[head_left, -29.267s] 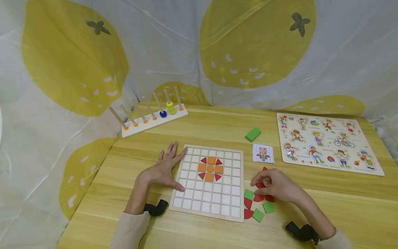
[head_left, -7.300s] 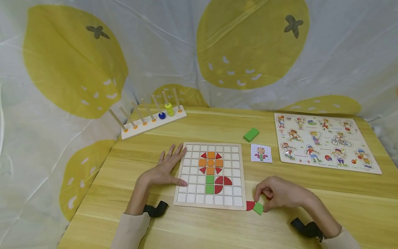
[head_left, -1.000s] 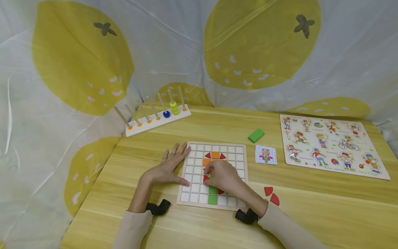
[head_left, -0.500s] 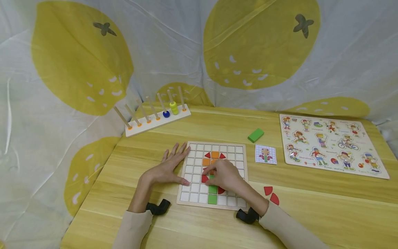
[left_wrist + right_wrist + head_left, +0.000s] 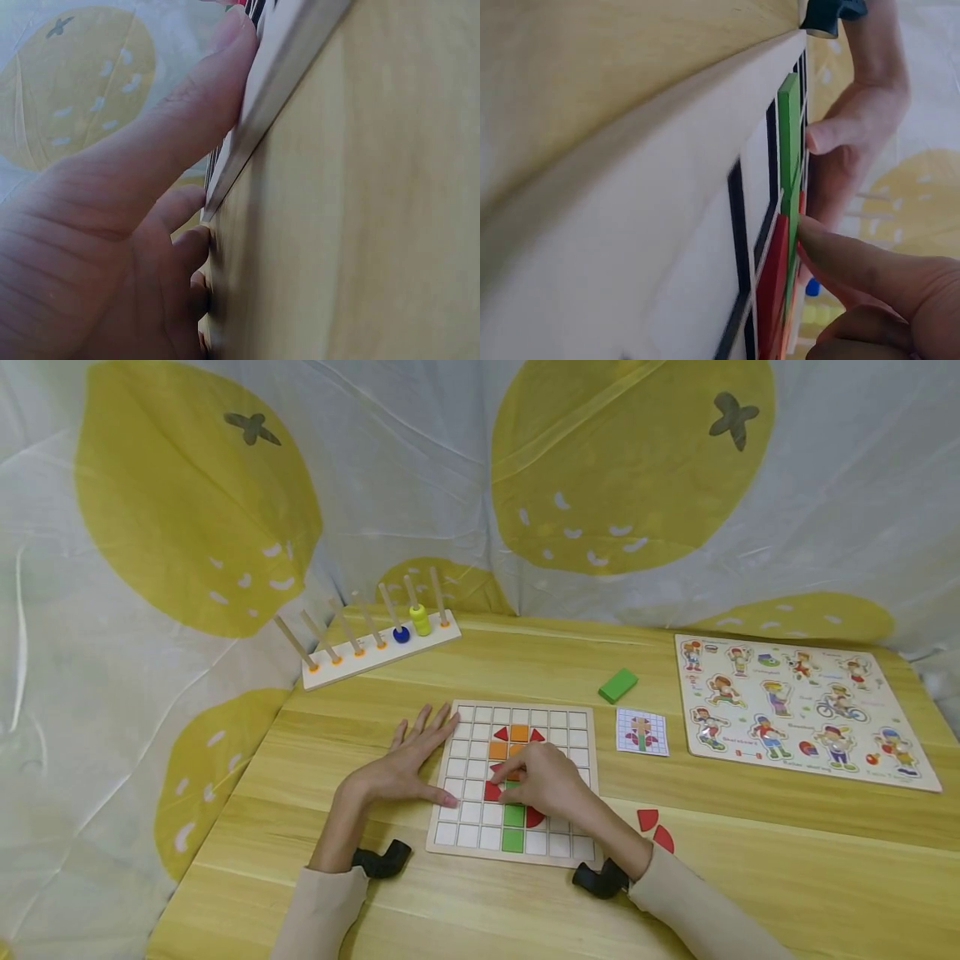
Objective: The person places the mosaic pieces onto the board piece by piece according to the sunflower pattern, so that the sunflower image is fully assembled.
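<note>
In the head view, my right hand (image 5: 550,778) reaches over the gridded wooden board (image 5: 468,835), its thumb and index finger pinching a red quarter-circle tile (image 5: 492,791) at a cell left of the green column. That column ends in a green square tile (image 5: 513,840). Orange tiles (image 5: 519,733) and red triangles (image 5: 501,735) sit higher up, partly hidden by the hand. Another red quarter-circle (image 5: 534,817) shows beneath the palm. My left hand (image 5: 397,770) rests spread along the board's left edge; in the left wrist view its thumb (image 5: 217,75) lies over the rim.
Two loose red quarter-circles (image 5: 648,819) lie right of the board. Above them are a small printed pattern card (image 5: 641,732) and a green block (image 5: 618,686). A picture puzzle (image 5: 802,768) lies at the right; a peg stand (image 5: 382,652) with beads is at the back left.
Since the oldest frame, green squares and red quarter-circles have gone onto the board and the loose pile has shrunk. Over the last second the pinched tile has shifted slightly left; the left hand stays put.
</note>
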`<state>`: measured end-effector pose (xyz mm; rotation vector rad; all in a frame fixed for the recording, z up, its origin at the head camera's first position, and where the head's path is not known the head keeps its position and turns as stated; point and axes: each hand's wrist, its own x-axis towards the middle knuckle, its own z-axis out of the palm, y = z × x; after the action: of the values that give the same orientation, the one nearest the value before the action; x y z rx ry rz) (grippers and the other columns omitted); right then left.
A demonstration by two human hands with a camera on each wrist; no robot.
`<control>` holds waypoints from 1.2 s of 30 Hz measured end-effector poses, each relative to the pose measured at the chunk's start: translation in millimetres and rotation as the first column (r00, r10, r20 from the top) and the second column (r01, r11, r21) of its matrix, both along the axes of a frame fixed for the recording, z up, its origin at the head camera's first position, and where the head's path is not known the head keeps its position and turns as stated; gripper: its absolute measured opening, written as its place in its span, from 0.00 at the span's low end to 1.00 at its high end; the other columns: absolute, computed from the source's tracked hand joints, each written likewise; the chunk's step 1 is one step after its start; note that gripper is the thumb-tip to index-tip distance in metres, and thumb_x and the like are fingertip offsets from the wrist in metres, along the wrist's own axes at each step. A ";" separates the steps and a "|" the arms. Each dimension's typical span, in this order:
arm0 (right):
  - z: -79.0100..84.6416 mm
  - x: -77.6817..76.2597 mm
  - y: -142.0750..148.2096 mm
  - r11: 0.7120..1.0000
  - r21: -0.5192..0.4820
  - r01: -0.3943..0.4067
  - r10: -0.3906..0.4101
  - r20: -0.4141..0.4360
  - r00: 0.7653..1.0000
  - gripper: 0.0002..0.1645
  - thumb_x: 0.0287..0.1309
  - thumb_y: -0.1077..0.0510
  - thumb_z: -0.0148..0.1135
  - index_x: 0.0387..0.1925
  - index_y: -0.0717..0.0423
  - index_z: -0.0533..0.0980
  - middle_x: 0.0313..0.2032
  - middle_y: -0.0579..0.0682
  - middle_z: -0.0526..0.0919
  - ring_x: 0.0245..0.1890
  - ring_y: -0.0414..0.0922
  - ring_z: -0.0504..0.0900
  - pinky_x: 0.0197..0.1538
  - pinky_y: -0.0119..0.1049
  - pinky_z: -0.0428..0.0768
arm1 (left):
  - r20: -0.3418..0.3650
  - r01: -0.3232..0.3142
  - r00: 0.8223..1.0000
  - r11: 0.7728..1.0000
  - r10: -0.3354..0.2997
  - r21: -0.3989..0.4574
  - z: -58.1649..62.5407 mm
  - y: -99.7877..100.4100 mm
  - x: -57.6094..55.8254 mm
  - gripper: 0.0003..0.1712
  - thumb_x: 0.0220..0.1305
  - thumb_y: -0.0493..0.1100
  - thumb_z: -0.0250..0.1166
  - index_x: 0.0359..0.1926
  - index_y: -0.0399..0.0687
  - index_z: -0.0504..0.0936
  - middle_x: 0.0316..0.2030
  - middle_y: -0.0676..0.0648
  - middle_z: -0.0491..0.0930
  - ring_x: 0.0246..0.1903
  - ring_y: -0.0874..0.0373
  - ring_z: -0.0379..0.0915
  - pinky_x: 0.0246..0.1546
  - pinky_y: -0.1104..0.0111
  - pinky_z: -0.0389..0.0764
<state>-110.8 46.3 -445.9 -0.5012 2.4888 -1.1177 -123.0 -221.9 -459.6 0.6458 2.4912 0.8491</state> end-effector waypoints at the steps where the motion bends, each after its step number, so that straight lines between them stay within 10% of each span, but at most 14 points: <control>1: -0.1 0.2 -0.6 1.000 0.005 0.006 -0.006 -0.002 1.000 0.09 0.47 0.60 0.83 0.33 0.48 0.92 0.34 0.48 0.90 0.24 0.40 0.66 0.23 0.28 0.59 | -0.001 0.001 1.000 1.000 -0.001 -0.001 -0.3 -0.2 0.0 0.70 0.55 0.58 0.79 0.84 0.49 0.40 0.84 0.42 0.27 0.81 0.38 0.12 0.77 0.36 0.20; 14: 6.2 1.6 10.5 0.999 -0.027 -0.039 0.038 -0.012 0.999 0.09 0.52 0.57 0.81 0.37 0.49 0.92 0.35 0.47 0.91 0.24 0.38 0.68 0.24 0.27 0.61 | -0.003 0.003 1.000 1.000 -0.003 0.003 -1.1 0.2 -0.8 0.70 0.55 0.58 0.79 0.84 0.49 0.40 0.84 0.42 0.27 0.81 0.38 0.12 0.76 0.36 0.20; 22: 18.0 3.6 81.7 0.999 -0.026 -0.044 0.044 0.025 0.999 0.10 0.61 0.55 0.73 0.43 0.51 0.90 0.14 0.41 0.60 0.16 0.37 0.58 0.22 0.27 0.56 | -0.004 0.000 1.000 1.000 0.000 0.003 -1.3 0.9 0.4 0.71 0.54 0.57 0.80 0.84 0.48 0.41 0.84 0.42 0.27 0.81 0.38 0.12 0.77 0.36 0.20; 30: 6.8 6.2 170.3 1.000 -0.003 -0.029 0.030 0.126 0.992 0.15 0.53 0.54 0.80 0.42 0.53 0.89 0.17 0.39 0.58 0.19 0.34 0.56 0.23 0.28 0.55 | -0.005 0.005 1.000 1.000 -0.005 0.012 -2.6 3.6 -1.1 0.71 0.54 0.57 0.80 0.84 0.48 0.41 0.84 0.41 0.27 0.81 0.38 0.12 0.76 0.36 0.20; 36: -1.9 10.4 184.8 0.996 -0.019 -0.086 0.088 0.168 0.982 0.15 0.44 0.55 0.84 0.33 0.54 0.85 0.17 0.39 0.63 0.18 0.32 0.60 0.22 0.27 0.58 | -0.006 -0.006 1.000 1.000 0.006 0.017 -4.3 1.7 -0.3 0.71 0.54 0.57 0.80 0.84 0.48 0.41 0.84 0.41 0.28 0.81 0.38 0.12 0.76 0.35 0.20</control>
<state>-100.4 231.1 -447.8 -0.4920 2.2944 -1.0934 -123.4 -220.1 -463.9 0.6478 2.4947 0.8727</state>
